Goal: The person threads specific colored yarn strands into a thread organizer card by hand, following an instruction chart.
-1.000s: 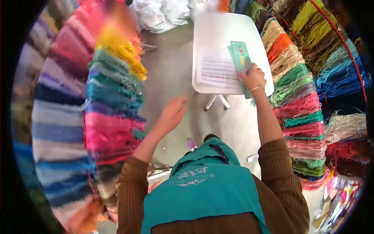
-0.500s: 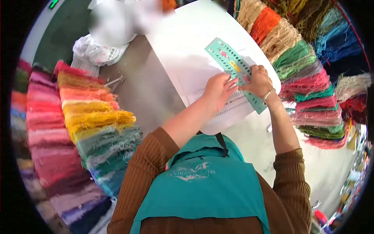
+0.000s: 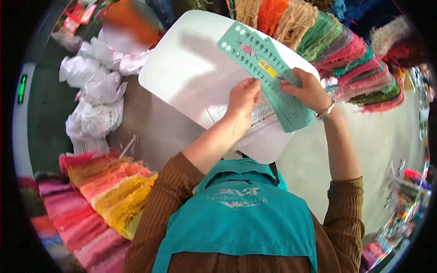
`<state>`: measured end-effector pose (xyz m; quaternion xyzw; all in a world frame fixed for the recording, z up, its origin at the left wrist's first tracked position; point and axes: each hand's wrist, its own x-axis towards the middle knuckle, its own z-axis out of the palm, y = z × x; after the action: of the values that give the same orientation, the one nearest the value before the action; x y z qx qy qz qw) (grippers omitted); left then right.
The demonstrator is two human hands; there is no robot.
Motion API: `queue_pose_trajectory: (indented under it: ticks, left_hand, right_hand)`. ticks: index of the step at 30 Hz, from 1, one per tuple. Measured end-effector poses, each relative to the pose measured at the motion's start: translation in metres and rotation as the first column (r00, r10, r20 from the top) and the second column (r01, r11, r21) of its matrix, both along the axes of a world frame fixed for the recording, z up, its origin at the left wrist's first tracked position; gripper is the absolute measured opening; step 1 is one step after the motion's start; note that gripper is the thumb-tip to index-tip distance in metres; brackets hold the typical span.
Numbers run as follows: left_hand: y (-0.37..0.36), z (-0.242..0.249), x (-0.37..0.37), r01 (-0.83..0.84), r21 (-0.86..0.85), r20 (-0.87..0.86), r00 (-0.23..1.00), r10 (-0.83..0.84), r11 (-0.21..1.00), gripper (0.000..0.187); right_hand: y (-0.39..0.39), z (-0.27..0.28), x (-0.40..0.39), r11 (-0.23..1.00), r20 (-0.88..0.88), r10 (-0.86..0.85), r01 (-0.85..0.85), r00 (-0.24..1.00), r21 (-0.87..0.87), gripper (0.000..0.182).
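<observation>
Green cards (image 3: pixel 255 59) with rows of punched holes and a yellow label are raised over the white table (image 3: pixel 159 73), slightly fanned so more than one edge shows. My right hand (image 3: pixel 311 91), with a bracelet at the wrist, grips them at their right edge, thumb on top. My left hand (image 3: pixel 244 101) pinches their left edge between thumb and fingers. Beneath the hands, a printed sheet (image 3: pixel 264 113) with rows of small marks lies on the table, partly covered by the cards and my left hand.
Coloured thread bundles hang at the lower left (image 3: pixel 104 191) and upper right (image 3: pixel 341 59). White plastic bags (image 3: pixel 98 91) stand left of the table. A blurred round shape is at the top left. Assorted colourful items (image 3: pixel 396 218) line the right edge.
The cards have lifted and fanned apart, where before a single narrow strip showed. My left hand has closed onto their edge. The view has shifted, showing more white bags on the left.
</observation>
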<state>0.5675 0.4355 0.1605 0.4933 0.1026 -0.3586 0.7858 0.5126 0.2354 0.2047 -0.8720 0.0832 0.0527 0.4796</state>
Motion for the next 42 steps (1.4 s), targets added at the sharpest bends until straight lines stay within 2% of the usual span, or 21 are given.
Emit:
queue_pose_trajectory:
  ticks: [1,2,3,5,6,9,10,13,19,23,24,29,32,42]
  left_hand:
    - [0.007,0.011,0.005,0.023,-0.059,0.058,0.998,-0.019,0.998,0.016]
    - [0.013,0.026,0.009,0.039,-0.119,0.111,0.993,-0.026,0.992,0.017]
    - [0.021,0.035,0.013,0.051,-0.18,0.166,0.986,-0.021,0.982,0.018]
    - [0.034,0.043,0.033,0.085,-0.218,0.195,0.98,-0.042,0.972,0.02]
    - [0.041,0.046,0.04,0.082,-0.228,0.197,0.98,-0.037,0.97,0.02]
    - [0.058,0.049,0.052,0.058,-0.284,0.185,0.983,-0.004,0.957,0.019]
    - [0.064,0.047,0.056,0.051,-0.281,0.182,0.983,0.001,0.958,0.019]
    - [0.077,0.057,0.066,0.059,-0.322,0.148,0.989,-0.012,0.945,0.017]
    - [0.095,0.062,0.075,0.108,-0.251,0.124,0.989,-0.079,0.962,0.018]
    - [0.091,0.046,0.086,0.093,-0.258,0.122,0.99,-0.063,0.962,0.016]
    - [0.09,0.043,0.089,0.088,-0.239,0.133,0.989,-0.057,0.967,0.016]
    - [0.091,0.032,0.104,0.064,-0.099,0.208,0.977,-0.042,0.993,0.017]
    - [0.09,0.05,0.101,0.047,-0.073,0.193,0.981,-0.032,0.996,0.018]
    - [0.108,0.038,0.155,0.036,0.184,0.487,0.864,-0.123,0.982,0.013]
  right_hand:
    - [0.009,0.009,-0.007,0.999,0.057,-0.037,0.035,0.998,0.041,0.032]
    - [0.028,0.023,-0.013,0.974,0.044,-0.128,0.117,0.991,0.194,0.028]
    - [0.045,0.029,-0.017,0.949,0.046,-0.201,0.183,0.978,0.255,0.027]
    - [0.076,0.041,-0.018,0.875,0.054,-0.337,0.292,0.94,0.386,0.026]
    - [0.089,0.032,-0.017,0.792,0.063,-0.411,0.321,0.91,0.52,0.022]
    - [0.129,0.009,-0.013,0.57,0.017,-0.566,0.376,0.824,0.731,0.02]
    - [0.142,-0.001,-0.011,0.46,0.017,-0.633,0.357,0.774,0.813,0.018]
    - [0.171,0.0,-0.005,0.236,-0.06,-0.723,0.327,0.688,0.915,0.017]
    - [0.193,-0.001,-0.001,0.176,-0.098,-0.76,0.348,0.643,0.921,0.017]
    - [0.2,-0.011,0.002,0.157,-0.178,-0.705,0.396,0.686,0.905,0.018]
    - [0.201,-0.016,0.004,0.184,-0.153,-0.685,0.373,0.712,0.909,0.017]
    - [0.201,-0.031,0.021,0.074,-0.167,-0.7,0.303,0.694,0.95,0.017]
    - [0.198,-0.038,0.025,0.021,-0.195,-0.708,0.296,0.678,0.955,0.017]
    - [0.192,-0.045,0.028,-0.114,-0.31,-0.724,0.336,0.616,0.935,0.019]
